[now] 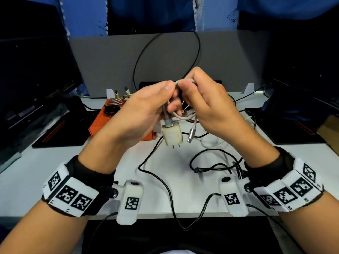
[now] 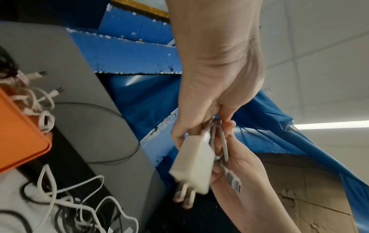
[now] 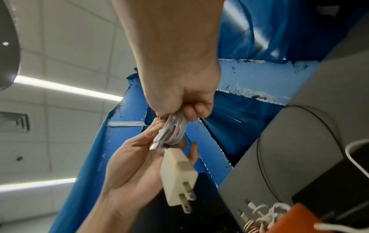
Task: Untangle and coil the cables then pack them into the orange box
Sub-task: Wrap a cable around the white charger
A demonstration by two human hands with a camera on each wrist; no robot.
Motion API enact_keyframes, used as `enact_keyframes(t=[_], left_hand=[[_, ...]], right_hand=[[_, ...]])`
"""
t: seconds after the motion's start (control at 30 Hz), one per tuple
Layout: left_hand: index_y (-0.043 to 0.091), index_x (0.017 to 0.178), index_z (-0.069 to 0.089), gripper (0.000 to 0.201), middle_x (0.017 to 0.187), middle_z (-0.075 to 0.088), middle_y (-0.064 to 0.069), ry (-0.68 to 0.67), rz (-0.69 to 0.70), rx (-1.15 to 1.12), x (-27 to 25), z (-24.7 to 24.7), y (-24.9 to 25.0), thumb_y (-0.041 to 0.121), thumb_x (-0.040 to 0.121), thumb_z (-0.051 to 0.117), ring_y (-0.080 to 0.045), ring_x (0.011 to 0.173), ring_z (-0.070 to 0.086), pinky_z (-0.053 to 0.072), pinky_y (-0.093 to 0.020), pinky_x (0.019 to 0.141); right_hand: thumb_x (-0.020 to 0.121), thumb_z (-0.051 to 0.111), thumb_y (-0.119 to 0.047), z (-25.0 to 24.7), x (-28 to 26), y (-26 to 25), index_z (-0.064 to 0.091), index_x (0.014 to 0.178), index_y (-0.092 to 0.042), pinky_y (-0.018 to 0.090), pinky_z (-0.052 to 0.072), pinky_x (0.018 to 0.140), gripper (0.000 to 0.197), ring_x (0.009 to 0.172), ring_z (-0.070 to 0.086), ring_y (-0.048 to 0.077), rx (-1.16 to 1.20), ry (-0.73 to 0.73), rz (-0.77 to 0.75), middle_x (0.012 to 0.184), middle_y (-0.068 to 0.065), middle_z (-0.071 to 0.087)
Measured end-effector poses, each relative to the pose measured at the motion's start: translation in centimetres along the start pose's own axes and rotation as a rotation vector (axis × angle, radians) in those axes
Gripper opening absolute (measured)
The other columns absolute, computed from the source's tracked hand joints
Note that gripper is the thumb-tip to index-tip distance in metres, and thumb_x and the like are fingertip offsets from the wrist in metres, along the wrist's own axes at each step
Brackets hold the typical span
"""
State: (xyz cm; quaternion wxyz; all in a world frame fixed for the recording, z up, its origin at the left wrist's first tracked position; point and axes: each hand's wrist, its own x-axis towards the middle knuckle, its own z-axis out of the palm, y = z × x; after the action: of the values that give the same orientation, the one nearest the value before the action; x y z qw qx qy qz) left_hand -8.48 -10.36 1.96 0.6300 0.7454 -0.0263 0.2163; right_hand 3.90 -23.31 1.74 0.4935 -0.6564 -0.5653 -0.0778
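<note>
Coils already sit in the orange box point(image 1: 102, 123); both hands, left hand point(image 1: 145, 110) and right hand point(image 1: 203, 101), pinch the white charger cable point(image 1: 183, 114) half-wound, while black cables point(image 1: 211, 162) lie tangled on the desk point(image 1: 55, 162).

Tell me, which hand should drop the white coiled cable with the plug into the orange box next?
Probably the left hand. The orange box sits on that side of the table, just behind it, and it already grips the white cable coil beside the plug. The right hand is farther from the box.
</note>
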Motion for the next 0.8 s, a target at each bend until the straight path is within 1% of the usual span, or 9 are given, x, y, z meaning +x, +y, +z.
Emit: enact_keyframes(t=[0.07,0.1,0.17,0.23,0.37,0.53,0.6,0.67,0.8], left_hand=[[0.011,0.089,0.049,0.032,0.072,0.045,-0.002,0.020,0.007,-0.093,0.2,-0.1,-0.1,0.029,0.110,0.033,-0.022,0.081,0.053,0.044,-0.034,0.083],[0.011,0.089,0.048,0.032,0.072,0.044,-0.002,0.034,0.012,-0.126,0.3,-0.2,-0.2,0.029,0.110,0.033,-0.026,0.083,0.052,0.043,-0.035,0.085],[0.013,0.089,0.048,0.030,0.072,0.043,0.000,0.060,0.017,-0.166,0.6,-0.5,-0.4,0.029,0.110,0.033,-0.034,0.090,0.042,0.038,-0.040,0.088],[0.014,0.089,0.047,0.030,0.072,0.043,0.003,0.076,0.018,-0.180,0.8,-0.7,-0.6,0.030,0.110,0.034,-0.033,0.090,0.039,0.034,-0.041,0.088],[0.013,0.089,0.046,0.030,0.072,0.043,0.003,0.078,0.011,-0.305,0.7,-0.4,-0.7,0.027,0.111,0.032,-0.017,0.078,0.044,0.031,-0.045,0.093],[0.013,0.088,0.047,0.028,0.073,0.046,0.002,0.087,-0.009,-0.477,0.8,-0.4,-0.9,0.027,0.110,0.037,-0.025,0.086,0.043,0.032,-0.054,0.101],[0.012,0.088,0.048,0.028,0.077,0.048,-0.001,0.081,-0.020,-0.495,0.9,-0.3,-1.0,0.027,0.110,0.038,-0.027,0.090,0.044,0.033,-0.060,0.106],[0.010,0.090,0.050,0.029,0.083,0.052,-0.004,0.089,-0.019,-0.437,1.0,-0.1,-1.3,0.027,0.110,0.038,-0.032,0.095,0.047,0.034,-0.065,0.110],[0.008,0.099,0.062,0.038,0.098,0.065,-0.010,0.120,-0.039,-0.065,1.0,-0.7,-1.1,0.035,0.109,0.038,-0.027,0.102,0.057,0.040,-0.057,0.108]], right_hand=[[0.112,0.042,-0.025,0.2,0.2,0.3,0.053,0.096,-0.007,0.018,0.043,0.064,0.026,0.064,0.059,0.006,0.315,-0.015,0.031,0.070,-0.007,0.057],[0.113,0.041,-0.024,0.2,0.3,0.2,0.053,0.098,-0.006,0.019,0.043,0.059,0.026,0.061,0.057,0.009,0.461,-0.036,0.089,0.070,-0.002,0.055],[0.113,0.037,-0.031,0.0,0.4,0.0,0.056,0.100,-0.010,0.021,0.035,0.049,0.031,0.051,0.043,0.010,0.650,-0.090,0.259,0.069,0.001,0.052],[0.113,0.035,-0.040,-0.1,0.5,-0.1,0.059,0.101,-0.014,0.024,0.030,0.048,0.037,0.051,0.033,0.011,0.740,-0.136,0.375,0.069,-0.001,0.047],[0.112,0.029,-0.049,0.4,0.3,-0.4,0.062,0.100,-0.014,0.029,0.029,0.052,0.050,0.054,0.036,0.012,0.742,-0.093,0.398,0.067,-0.002,0.042],[0.114,0.030,-0.033,0.6,0.2,-0.2,0.059,0.099,-0.014,0.026,0.024,0.048,0.038,0.055,0.027,0.015,0.912,-0.137,0.421,0.069,-0.002,0.041],[0.114,0.031,-0.029,0.5,0.2,0.0,0.057,0.098,-0.014,0.026,0.025,0.049,0.034,0.057,0.025,0.016,0.907,-0.153,0.438,0.069,-0.003,0.041],[0.114,0.031,-0.029,0.5,0.3,0.2,0.054,0.093,-0.017,0.028,0.026,0.053,0.033,0.057,0.027,0.014,0.835,-0.132,0.434,0.068,-0.005,0.040],[0.115,0.028,-0.031,0.1,0.6,0.5,0.048,0.089,-0.019,0.026,0.029,0.052,0.035,0.052,0.030,0.008,0.727,-0.087,0.399,0.066,-0.008,0.038]])
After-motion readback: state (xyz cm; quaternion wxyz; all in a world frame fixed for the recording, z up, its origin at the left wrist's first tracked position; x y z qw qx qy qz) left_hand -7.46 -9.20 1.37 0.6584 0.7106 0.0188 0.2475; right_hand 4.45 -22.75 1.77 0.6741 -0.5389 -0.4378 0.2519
